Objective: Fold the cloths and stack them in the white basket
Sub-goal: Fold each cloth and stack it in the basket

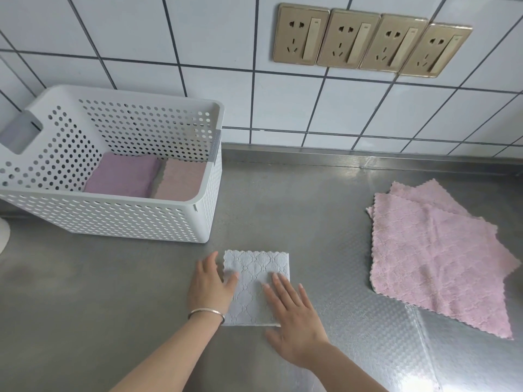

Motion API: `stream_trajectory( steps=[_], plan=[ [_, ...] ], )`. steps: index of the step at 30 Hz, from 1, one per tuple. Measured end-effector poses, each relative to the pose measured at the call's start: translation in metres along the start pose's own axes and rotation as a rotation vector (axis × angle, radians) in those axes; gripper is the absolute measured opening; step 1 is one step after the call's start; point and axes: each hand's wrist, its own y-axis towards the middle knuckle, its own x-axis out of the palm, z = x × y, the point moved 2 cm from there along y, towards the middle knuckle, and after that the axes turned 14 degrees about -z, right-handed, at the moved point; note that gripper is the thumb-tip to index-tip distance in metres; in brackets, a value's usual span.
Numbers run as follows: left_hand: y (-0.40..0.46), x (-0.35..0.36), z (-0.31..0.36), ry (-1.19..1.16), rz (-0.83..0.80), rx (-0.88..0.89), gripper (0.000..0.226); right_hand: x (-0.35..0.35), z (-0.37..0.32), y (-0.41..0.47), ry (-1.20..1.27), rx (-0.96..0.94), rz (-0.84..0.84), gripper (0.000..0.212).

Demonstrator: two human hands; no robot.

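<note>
A folded pale grey-blue cloth [254,267] with a diamond pattern lies flat on the steel counter in front of me. My left hand [210,281] rests on its left edge with fingers apart, a silver bangle on the wrist. My right hand [294,318] lies flat and spread over its lower right part. The white perforated basket [135,219] stands at the left and holds a folded purple cloth [121,176] beside a folded pink cloth [181,179]. Two unfolded pink cloths [441,258] lie overlapped on the counter at the right.
The steel counter [311,207] runs to a white tiled wall at the back, which carries a row of gold power sockets [370,42]. A white rounded object [3,236] shows at the far left edge.
</note>
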Motion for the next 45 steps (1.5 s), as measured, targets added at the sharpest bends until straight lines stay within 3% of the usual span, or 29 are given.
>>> stream_trajectory(
  steps=[2,4,6,9,14,30,32,34,36,38,40,42,43,45],
  plan=[
    [-0.005,0.005,0.004,0.270,0.091,0.206,0.057,-0.012,0.000,0.006,0.004,-0.001,0.068,0.066],
    [-0.009,0.018,0.010,0.445,0.034,0.390,0.058,-0.018,0.002,0.020,0.004,0.060,0.096,0.052],
    [-0.010,0.034,0.009,0.544,-0.048,0.504,0.061,-0.017,0.005,0.034,0.029,0.148,0.057,0.052],
    [-0.006,0.044,-0.001,0.619,-0.132,0.472,0.069,-0.007,0.010,0.042,0.064,0.241,0.008,0.057],
    [-0.003,0.046,-0.008,0.609,-0.166,0.446,0.069,0.007,0.016,0.041,0.044,0.234,0.001,0.062],
    [0.000,0.049,-0.011,0.609,-0.156,0.487,0.071,0.013,0.016,0.046,0.073,0.218,-0.045,0.059],
    [0.001,0.038,-0.008,0.519,-0.138,0.511,0.067,0.007,0.020,0.042,0.118,0.175,-0.024,0.066],
    [0.001,0.023,-0.003,0.260,-0.087,0.400,0.057,-0.007,0.022,0.038,0.356,0.149,0.034,0.067],
    [-0.004,0.008,-0.001,-0.080,-0.033,0.079,0.038,-0.025,0.022,0.027,0.732,0.275,0.135,0.054],
    [-0.009,0.005,-0.003,-0.357,-0.105,-0.259,0.033,-0.037,0.025,0.023,1.038,0.507,0.162,0.040],
    [-0.014,0.008,-0.002,-0.382,-0.198,-0.377,0.033,-0.040,0.026,0.025,1.227,0.633,-0.010,0.028],
    [-0.020,0.010,0.003,-0.338,-0.275,-0.413,0.019,-0.042,0.025,0.027,1.285,0.649,-0.162,0.007],
    [-0.024,0.010,0.008,-0.330,-0.307,-0.428,0.011,-0.042,0.024,0.029,1.283,0.635,-0.193,0.019],
    [-0.032,0.006,0.018,-0.359,-0.330,-0.458,0.017,-0.038,0.024,0.028,1.261,0.614,-0.221,0.036]
  ],
)
